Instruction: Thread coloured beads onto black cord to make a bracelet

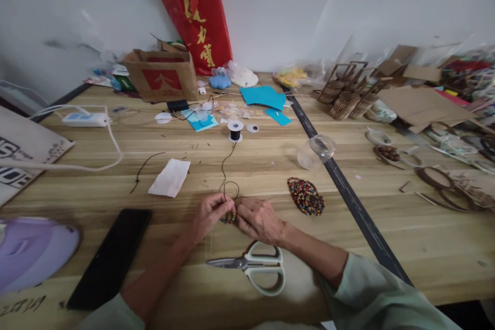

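Observation:
My left hand (212,212) and my right hand (261,220) are close together over the wooden table (185,278). The left thumb and forefinger pinch a thin black cord (223,167), which runs up to a spool of black thread (235,132) and makes a small loop above the fingers. A short curve of colourful beads (228,218) shows between the hands. My right fingers are closed at the beads' right end; what exactly they grip is hidden. Scissors with pale handles (247,265) lie just below. A pile of multicoloured beads (306,196) rests to the right.
At the left are a black phone (110,258), a white paper (169,178) and a power strip (85,119). A clear jar (317,151), woven baskets (348,93) and cardboard (421,105) lie right. Bags (160,80) stand at the back.

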Demonstrator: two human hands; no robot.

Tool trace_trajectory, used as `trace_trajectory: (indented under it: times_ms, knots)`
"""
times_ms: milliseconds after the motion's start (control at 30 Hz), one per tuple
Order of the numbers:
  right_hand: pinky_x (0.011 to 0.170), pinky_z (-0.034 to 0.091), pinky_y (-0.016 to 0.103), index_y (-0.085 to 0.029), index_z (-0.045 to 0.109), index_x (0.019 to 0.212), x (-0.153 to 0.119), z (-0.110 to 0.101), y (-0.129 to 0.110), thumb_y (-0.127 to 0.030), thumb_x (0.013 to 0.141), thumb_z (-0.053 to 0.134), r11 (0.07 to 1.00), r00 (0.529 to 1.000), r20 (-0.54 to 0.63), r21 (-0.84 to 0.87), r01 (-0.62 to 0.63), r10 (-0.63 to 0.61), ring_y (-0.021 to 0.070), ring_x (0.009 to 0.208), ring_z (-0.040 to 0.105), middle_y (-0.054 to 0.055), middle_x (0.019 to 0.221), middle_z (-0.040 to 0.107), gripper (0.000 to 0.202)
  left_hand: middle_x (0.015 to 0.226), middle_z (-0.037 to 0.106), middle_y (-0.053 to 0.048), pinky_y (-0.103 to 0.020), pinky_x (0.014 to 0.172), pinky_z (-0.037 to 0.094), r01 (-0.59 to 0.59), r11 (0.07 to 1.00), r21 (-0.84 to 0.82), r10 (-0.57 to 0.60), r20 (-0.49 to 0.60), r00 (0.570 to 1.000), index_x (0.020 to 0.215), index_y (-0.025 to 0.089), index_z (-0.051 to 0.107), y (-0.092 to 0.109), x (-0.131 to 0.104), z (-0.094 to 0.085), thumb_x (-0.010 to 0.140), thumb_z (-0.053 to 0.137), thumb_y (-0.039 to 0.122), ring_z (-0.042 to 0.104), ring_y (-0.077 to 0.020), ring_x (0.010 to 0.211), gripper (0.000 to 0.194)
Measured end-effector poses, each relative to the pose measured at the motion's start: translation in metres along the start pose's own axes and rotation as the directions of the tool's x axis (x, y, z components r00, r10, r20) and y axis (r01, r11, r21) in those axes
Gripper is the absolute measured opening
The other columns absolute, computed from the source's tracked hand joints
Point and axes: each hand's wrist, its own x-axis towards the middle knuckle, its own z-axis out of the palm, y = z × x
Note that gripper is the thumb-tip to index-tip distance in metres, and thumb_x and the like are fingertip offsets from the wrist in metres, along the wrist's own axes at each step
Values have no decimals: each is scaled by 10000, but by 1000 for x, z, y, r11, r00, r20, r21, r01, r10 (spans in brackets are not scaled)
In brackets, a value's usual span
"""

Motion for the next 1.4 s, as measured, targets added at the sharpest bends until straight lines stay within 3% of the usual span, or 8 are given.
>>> trace_trajectory:
  times_ms: [233,367,567,867,1000,1100,1233,1400]
  knots:
    - [651,430,233,-184,565,859,-1,-1,7,-228,963,418,983,996,-64,177,-46,58,144,751,564,49,817,610,185,757,578,-51,-282,730,437,-211,966,149,217,-26,976,561,172,500,7,-2,3,795,598,332,548,-175,762,300]
    - [710,478,237,-169,575,973,-1,2,6,-223,971,433,930,989,-108,362,-58,104,141,786,597,71,877,628,152,828,582,-63,-294,771,444,-213,965,155,219,-21,976,586,171,524,7,-2,3,822,575,333,558,-190,825,291]
    - [712,486,240,-157,599,929,1,3,1,-238,951,493,870,973,-186,493,-27,136,143,772,610,74,844,647,135,900,601,-82,-318,832,436,-250,960,128,250,17,968,626,163,567,3,-3,2,835,584,357,566,-213,907,285]
    - [586,419,209,-157,606,826,5,1,-1,-277,947,476,817,971,-104,563,-123,217,115,625,524,36,733,584,214,933,587,-78,-320,863,419,-286,952,109,281,58,958,647,158,559,-3,-3,3,829,587,264,558,-211,936,213]
    - [609,428,224,-155,606,832,7,-3,0,-278,940,493,800,966,-106,585,-131,236,129,663,544,48,756,594,199,992,602,-87,-334,895,409,-248,963,101,243,65,968,711,166,560,-2,-3,2,816,595,277,552,-230,997,157]
    - [652,450,235,-158,603,822,8,-8,2,-271,941,499,791,960,-126,598,-126,248,140,711,571,53,761,606,195,1040,617,-79,-332,908,408,-145,987,62,140,73,987,844,179,552,1,-5,-1,843,553,285,555,-220,1018,107]
    - [666,463,230,-165,597,807,10,-14,2,-256,943,504,788,960,-145,607,-107,241,134,733,588,56,790,626,188,1028,623,-74,-309,875,426,-46,998,48,42,81,996,1036,179,543,5,-7,-3,839,550,291,564,-208,1003,226]
    - [662,460,238,-166,604,804,10,-16,0,-268,935,521,763,958,-126,634,-124,260,137,728,588,56,784,633,185,880,605,-41,-269,751,445,-30,996,86,27,30,999,897,164,581,3,-6,0,717,677,260,559,-178,845,225]
